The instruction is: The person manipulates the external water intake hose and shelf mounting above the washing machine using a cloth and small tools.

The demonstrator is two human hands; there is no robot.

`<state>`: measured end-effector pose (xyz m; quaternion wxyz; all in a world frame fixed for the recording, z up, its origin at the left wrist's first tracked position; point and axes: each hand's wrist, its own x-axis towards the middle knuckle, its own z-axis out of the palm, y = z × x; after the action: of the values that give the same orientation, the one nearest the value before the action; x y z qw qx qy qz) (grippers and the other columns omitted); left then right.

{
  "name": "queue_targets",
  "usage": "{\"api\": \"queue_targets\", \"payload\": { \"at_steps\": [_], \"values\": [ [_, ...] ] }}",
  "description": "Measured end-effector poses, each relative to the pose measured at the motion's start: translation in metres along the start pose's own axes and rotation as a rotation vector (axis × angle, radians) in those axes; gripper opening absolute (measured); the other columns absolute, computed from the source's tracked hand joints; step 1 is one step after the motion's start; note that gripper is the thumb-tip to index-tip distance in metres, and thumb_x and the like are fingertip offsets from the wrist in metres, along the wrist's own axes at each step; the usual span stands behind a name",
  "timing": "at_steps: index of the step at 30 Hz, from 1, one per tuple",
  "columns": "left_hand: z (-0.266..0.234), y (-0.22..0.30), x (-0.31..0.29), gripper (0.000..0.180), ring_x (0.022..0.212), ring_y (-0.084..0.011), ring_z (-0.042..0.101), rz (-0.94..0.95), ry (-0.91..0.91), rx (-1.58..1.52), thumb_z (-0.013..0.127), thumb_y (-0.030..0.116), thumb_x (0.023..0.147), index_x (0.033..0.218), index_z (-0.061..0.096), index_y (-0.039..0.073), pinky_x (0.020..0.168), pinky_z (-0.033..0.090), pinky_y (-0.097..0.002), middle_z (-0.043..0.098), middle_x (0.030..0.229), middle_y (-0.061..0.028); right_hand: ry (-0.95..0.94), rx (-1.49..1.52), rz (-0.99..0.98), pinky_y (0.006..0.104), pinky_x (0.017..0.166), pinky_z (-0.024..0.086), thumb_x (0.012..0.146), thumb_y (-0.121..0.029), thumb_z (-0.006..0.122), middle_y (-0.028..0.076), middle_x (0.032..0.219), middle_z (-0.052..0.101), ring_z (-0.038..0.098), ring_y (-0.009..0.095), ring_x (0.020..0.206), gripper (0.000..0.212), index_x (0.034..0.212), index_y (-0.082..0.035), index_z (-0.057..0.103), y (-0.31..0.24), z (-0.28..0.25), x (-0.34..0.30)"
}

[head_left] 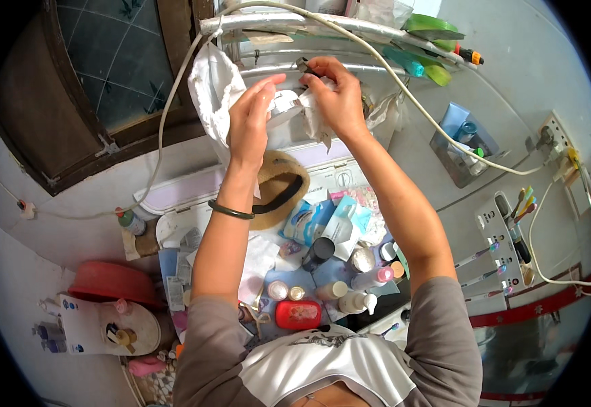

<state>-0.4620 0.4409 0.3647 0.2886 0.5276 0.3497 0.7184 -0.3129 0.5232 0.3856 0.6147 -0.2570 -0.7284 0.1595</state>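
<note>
Head view: right fingers (330, 66) pinch small dark piece (303, 66), tip up-left, long axis slanting; left fingers (260, 90) unclear.

A white-fronted shirt (322, 370) with grey-brown short sleeves (442, 339) is worn, the left forearm (219, 261) ringed by a dark bangle (231, 212).

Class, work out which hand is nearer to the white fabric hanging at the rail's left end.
Left. The left hand is just right of the white fabric, overlapping its edge in view; the right hand is farther right.
</note>
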Motion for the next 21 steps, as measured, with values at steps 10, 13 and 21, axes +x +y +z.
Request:
{"api": "queue_targets", "payload": {
  "at_steps": [10,13,21],
  "values": [
    [0.002,0.006,0.019,0.048,0.087,-0.0094,0.061,0.057,-0.226,0.091,0.06,0.03,0.098,0.137,0.057,0.003,0.077,0.046,-0.0235,0.07,0.1,-0.0055,-0.158,0.156,0.062,0.0263,0.078,0.054,0.093,-0.007,0.065,0.008,0.094,0.071,0.066,0.012,0.089,0.019,0.11,0.003,0.063,0.004,-0.007,0.008],
    [0.006,0.004,0.017,0.05,0.09,-0.0136,0.065,0.139,-0.241,0.167,0.061,0.033,0.098,0.138,0.056,0.004,0.083,0.05,-0.0269,0.07,0.1,-0.008,-0.142,0.247,0.062,0.0261,0.076,0.055,0.094,-0.008,0.065,0.007,0.095,0.07,0.066,0.012,0.09,0.02,0.109,0.003,0.063,0.007,-0.003,0.008],
    [0.009,0.004,0.001,0.047,0.077,-0.0164,0.066,0.108,-0.085,0.424,0.051,0.045,0.102,0.107,0.075,0.005,0.074,0.05,-0.0313,0.068,0.079,-0.0082,-0.186,0.124,0.033,0.0249,0.073,0.053,0.093,-0.01,0.068,0.003,0.094,0.067,0.063,0.008,0.086,0.018,0.106,0.002,0.064,0.007,-0.006,0.006]
  ]
}}
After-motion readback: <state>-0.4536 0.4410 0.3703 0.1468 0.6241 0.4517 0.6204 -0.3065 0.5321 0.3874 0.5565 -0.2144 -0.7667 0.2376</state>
